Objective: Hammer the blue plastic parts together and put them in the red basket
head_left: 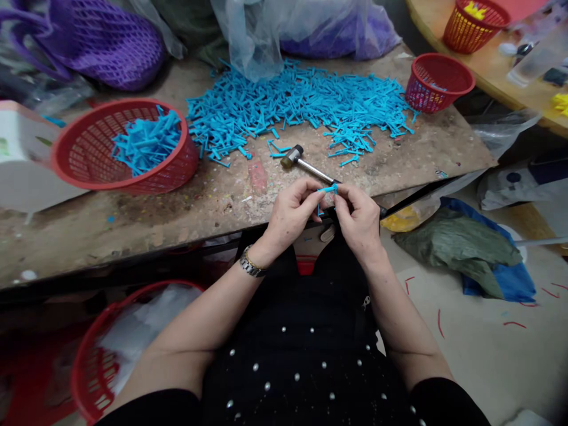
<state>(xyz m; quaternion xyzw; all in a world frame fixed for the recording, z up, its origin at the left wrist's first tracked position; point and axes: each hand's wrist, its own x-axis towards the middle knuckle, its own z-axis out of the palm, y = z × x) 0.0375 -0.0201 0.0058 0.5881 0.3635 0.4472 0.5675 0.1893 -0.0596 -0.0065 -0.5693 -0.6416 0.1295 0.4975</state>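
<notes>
Both hands meet just off the table's front edge, fingers pinched on one small blue plastic piece. My left hand, with a metal watch at the wrist, grips its left end, where a thin blue part hangs below the fingertips. My right hand pinches its right end. Right behind the hands lies a small mallet with a metal shaft. A wide heap of similar blue plastic pieces covers the back of the table. More of them fill part of a red basket to the left.
A smaller red basket stands at the table's right end. Purple mesh bags and clear plastic bags lie at the back. Another red basket with clear plastic is below left. A green and blue bag lies on the floor at right.
</notes>
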